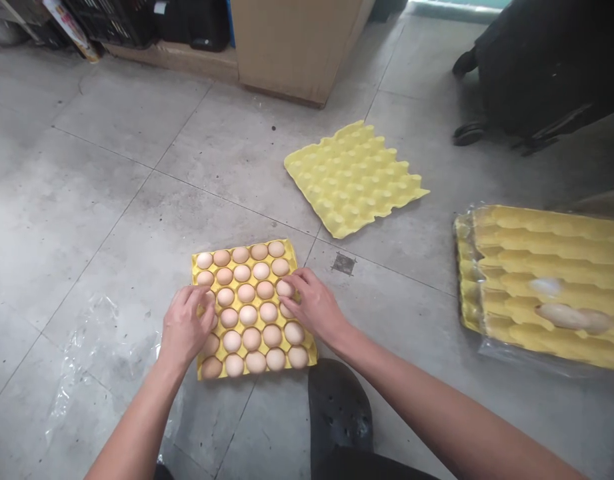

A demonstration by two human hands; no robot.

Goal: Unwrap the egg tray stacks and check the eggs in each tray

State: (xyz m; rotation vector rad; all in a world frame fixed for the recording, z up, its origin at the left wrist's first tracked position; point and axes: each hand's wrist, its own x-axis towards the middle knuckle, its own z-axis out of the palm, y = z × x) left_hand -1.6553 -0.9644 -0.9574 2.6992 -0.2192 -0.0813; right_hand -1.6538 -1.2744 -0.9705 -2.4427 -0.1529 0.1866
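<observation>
A yellow egg tray (285, 248) lies on the grey tiled floor in front of me, filled with several pale brown eggs (247, 293). My left hand (184, 327) rests on the tray's left side, fingers curled over the eggs along that edge. My right hand (311, 303) sits on the tray's right side, fingers bent and touching an egg there. Whether either hand grips the tray or an egg is hidden by the fingers.
An empty yellow tray (354, 177) lies further away on the floor. A plastic-wrapped stack of yellow trays (547, 280) sits at the right. Loose clear plastic film (87, 353) lies at the left. My dark shoe (339, 407), a wooden cabinet (291, 47) and a black wheeled object (537, 67) are nearby.
</observation>
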